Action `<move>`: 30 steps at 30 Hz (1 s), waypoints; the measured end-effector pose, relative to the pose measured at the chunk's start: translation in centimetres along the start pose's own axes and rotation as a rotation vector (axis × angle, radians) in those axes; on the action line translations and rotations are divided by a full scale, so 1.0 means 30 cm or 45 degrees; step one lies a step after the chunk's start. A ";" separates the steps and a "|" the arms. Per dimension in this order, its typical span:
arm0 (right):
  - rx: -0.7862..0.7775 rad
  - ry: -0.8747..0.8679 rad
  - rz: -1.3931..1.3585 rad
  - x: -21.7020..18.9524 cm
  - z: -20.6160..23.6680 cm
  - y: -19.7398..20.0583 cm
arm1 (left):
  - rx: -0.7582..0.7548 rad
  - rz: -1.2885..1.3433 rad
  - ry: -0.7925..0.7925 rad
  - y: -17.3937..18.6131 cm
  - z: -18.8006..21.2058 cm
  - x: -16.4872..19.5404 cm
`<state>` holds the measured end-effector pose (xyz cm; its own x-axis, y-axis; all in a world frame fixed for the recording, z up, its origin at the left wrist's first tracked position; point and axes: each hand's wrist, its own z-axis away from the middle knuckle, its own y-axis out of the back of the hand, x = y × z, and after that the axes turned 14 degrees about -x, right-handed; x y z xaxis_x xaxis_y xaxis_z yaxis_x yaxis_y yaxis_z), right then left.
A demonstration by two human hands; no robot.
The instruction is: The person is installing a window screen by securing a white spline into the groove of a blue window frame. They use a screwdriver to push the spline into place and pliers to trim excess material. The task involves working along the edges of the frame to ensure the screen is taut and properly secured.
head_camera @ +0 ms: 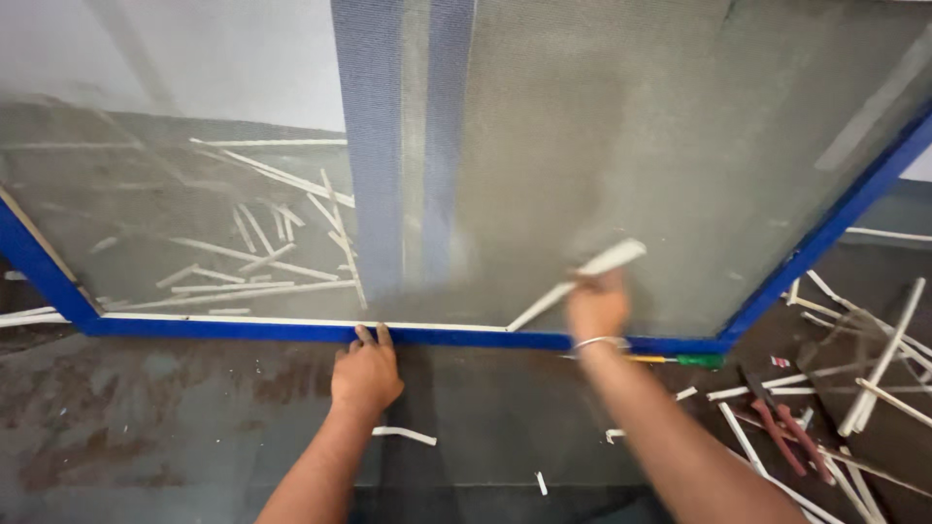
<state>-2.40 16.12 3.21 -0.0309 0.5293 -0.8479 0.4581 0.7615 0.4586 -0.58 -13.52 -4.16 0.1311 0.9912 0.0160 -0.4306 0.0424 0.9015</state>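
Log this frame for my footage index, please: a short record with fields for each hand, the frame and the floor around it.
left hand: pressed on the lower rail of the blue frame, fingers over its edge
right hand: grips a white strip, lifted at an angle from the frame's groove
mesh screen: grey, stretched across the frame
floor: white offcuts, red-handled pliers, green-handled screwdriver

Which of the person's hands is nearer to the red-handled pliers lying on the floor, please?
Right. The right hand grips a white strip up-left of the pliers; the left hand rests on the blue frame, farther left.
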 end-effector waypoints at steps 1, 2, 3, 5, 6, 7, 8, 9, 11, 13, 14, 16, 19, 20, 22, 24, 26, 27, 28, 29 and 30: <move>-0.046 0.276 0.113 -0.052 0.066 -0.063 | -0.001 -0.001 -0.009 0.001 0.001 0.000; -0.177 0.367 0.182 -0.103 0.137 -0.122 | 0.004 0.003 -0.010 0.000 -0.001 0.000; -0.513 0.100 0.279 -0.151 0.199 -0.177 | 0.013 0.006 -0.009 -0.002 -0.003 -0.003; -0.904 0.757 0.736 -0.222 0.303 -0.265 | 0.054 0.009 -0.021 -0.009 -0.002 -0.015; -0.883 0.809 0.766 -0.240 0.359 -0.298 | 0.085 0.013 -0.036 -0.016 0.004 -0.025; -0.861 0.863 0.795 -0.243 0.401 -0.319 | 0.116 0.016 -0.048 -0.025 0.007 -0.036; -0.848 0.909 0.813 -0.233 0.425 -0.325 | 0.176 0.023 -0.043 -0.036 0.007 -0.048; -0.839 0.954 0.832 -0.206 0.447 -0.319 | 0.231 0.032 -0.038 -0.044 0.010 -0.057; -0.875 1.109 0.808 -0.129 0.457 -0.272 | 0.288 0.007 -0.021 -0.049 0.011 -0.066; -0.955 1.313 0.736 -0.009 0.452 -0.153 | 0.293 -0.058 -0.021 -0.043 0.008 -0.060; -0.976 1.240 0.532 0.047 0.426 -0.063 | 0.257 -0.063 -0.009 -0.035 0.003 -0.051; -0.801 0.817 0.185 0.144 0.357 0.146 | 0.188 -0.069 0.021 -0.020 -0.005 -0.031; 0.049 -0.113 -1.449 0.262 0.201 0.506 | 0.133 -0.071 0.029 -0.010 -0.007 -0.010; 0.216 -0.163 -1.727 0.294 0.166 0.631 | 0.153 -0.053 0.027 -0.014 -0.005 -0.002; 0.350 -0.402 -1.476 0.372 0.155 0.766 | 0.207 -0.036 0.024 -0.021 -0.001 0.010; 0.263 -0.696 -0.943 0.444 0.183 0.842 | 0.075 0.043 0.059 -0.028 0.004 0.026; 0.089 -0.940 -0.276 0.497 0.210 0.866 | 0.108 0.056 0.045 -0.027 0.014 0.042; 0.017 -0.991 0.069 0.517 0.220 0.867 | 0.122 0.059 0.048 -0.027 0.019 0.049; -0.008 -0.974 0.400 0.535 0.226 0.870 | 0.093 0.074 0.058 -0.026 0.024 0.058; -0.040 -0.943 0.730 0.551 0.226 0.870 | 0.061 0.088 0.071 -0.028 0.031 0.066; -0.074 -0.895 1.056 0.567 0.220 0.877 | 0.033 0.103 0.083 -0.024 0.041 0.080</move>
<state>14.98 42.70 -0.90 0.7920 0.5684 -0.2228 0.0587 0.2924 0.9545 1.15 -11.33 -4.23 0.0377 0.9974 0.0616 -0.4138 -0.0406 0.9095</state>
